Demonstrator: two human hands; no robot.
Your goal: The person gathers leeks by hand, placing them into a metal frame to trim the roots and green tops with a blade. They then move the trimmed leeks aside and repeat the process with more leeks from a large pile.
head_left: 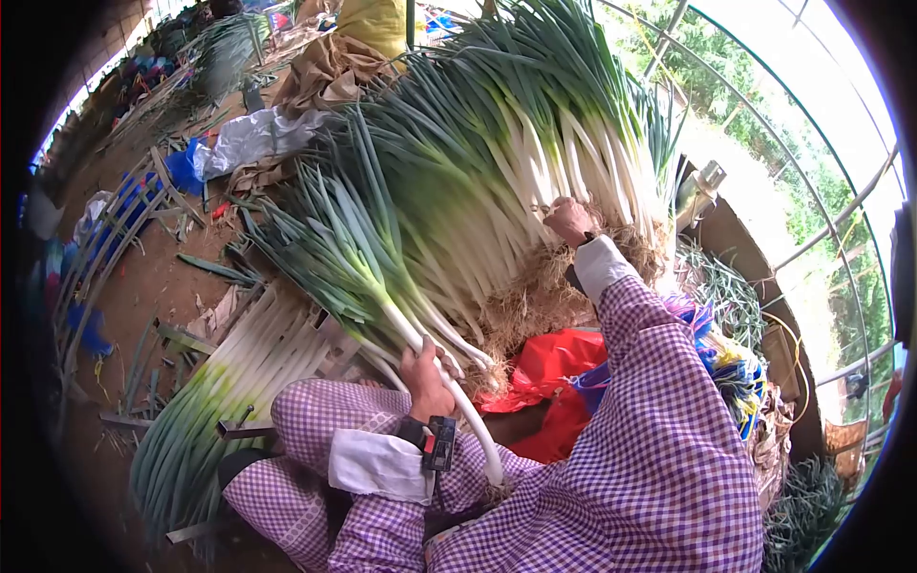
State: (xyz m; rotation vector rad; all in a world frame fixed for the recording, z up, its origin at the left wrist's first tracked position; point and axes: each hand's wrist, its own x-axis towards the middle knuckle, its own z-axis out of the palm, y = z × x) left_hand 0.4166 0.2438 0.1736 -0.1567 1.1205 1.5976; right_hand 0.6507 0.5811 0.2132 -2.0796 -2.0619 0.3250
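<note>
My left hand (427,377) is closed around the white stalk of a large green onion (475,425). Its rooted end hangs down over my lap, and its green leaves point away to the upper left. More green onions (435,310) lie just beyond that hand. My right hand (570,222) reaches out to a big upright pile of green onions (516,162) and is closed on a white stalk near the roots. Fingers of that hand are partly hidden among the stalks.
Trimmed green onions (244,358) lie in a metal frame (253,429) at my left. A red plastic sheet (549,368) is in front of me. Bundles of coloured ties (731,372) and leaf scraps (731,286) lie at right, beside a curved wall of hoops (831,220).
</note>
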